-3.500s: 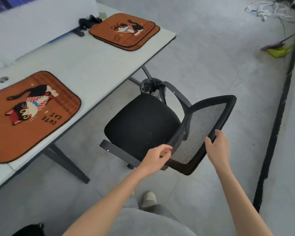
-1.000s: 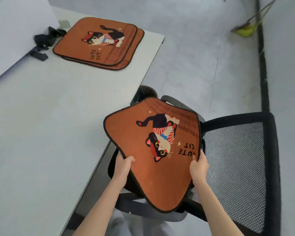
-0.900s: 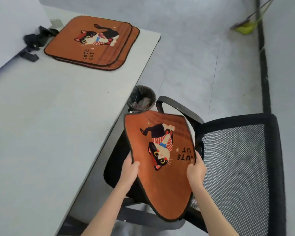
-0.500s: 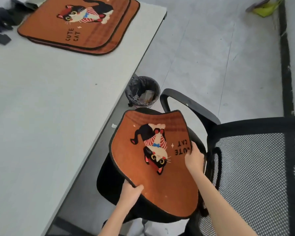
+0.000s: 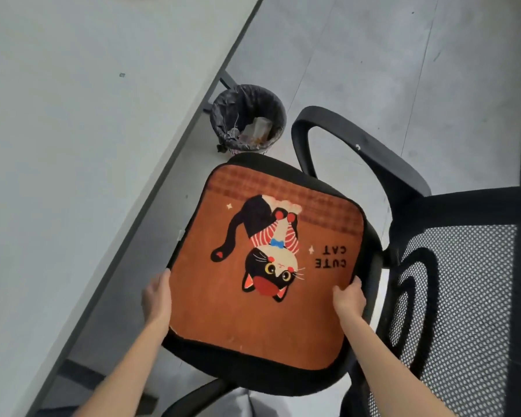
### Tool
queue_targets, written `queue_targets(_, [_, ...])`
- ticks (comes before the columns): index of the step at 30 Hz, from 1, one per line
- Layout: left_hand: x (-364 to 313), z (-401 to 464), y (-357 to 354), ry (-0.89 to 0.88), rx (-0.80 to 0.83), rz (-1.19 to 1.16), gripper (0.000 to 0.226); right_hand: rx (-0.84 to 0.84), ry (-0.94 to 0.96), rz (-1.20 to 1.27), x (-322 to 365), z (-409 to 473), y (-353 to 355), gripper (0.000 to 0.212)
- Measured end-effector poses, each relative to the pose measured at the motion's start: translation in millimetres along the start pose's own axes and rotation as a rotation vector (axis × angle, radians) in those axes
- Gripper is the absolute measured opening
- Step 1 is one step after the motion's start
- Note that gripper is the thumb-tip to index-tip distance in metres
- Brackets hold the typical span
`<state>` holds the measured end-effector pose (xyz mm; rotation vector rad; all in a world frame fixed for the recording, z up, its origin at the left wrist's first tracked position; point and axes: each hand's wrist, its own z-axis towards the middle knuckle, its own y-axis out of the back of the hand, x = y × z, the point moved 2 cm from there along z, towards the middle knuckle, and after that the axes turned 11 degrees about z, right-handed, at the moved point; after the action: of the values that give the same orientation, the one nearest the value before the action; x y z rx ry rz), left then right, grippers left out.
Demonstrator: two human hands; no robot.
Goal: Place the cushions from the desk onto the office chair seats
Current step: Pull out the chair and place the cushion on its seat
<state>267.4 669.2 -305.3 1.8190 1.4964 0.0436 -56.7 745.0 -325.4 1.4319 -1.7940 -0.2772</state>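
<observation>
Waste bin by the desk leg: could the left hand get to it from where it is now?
Probably yes. The waste bin stands open on the floor beyond the chair seat, beside the desk edge. The left hand rests at the cushion edge with bare floor between; it would need a forward lean.

Orange-brown cushion (image 5: 253,311), square with rounded corners and dark piping, lying flat on the black seat (image 5: 253,377) of the office chair, cat print and "CUTE CAT" lettering (upside down from here), seat rim showing around it.
</observation>
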Motion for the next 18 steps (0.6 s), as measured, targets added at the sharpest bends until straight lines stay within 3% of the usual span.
queue_targets(5, [-39, 20, -17, -0.203, 0.006, 0.255, 0.039, -0.056, -0.047, 0.091, -4, 7, -4, 0.062])
queue_targets(9, [-67, 16, -26, -0.318, -0.027, 0.310, 0.024, -0.164, -0.054, 0.228, 3, 9, 0, 0.047])
queue_targets(18, [-54, -44, -20, -0.304, 0.095, 0.225, 0.004, -0.223, 0.422, -0.102, 79, -15, 19, 0.041])
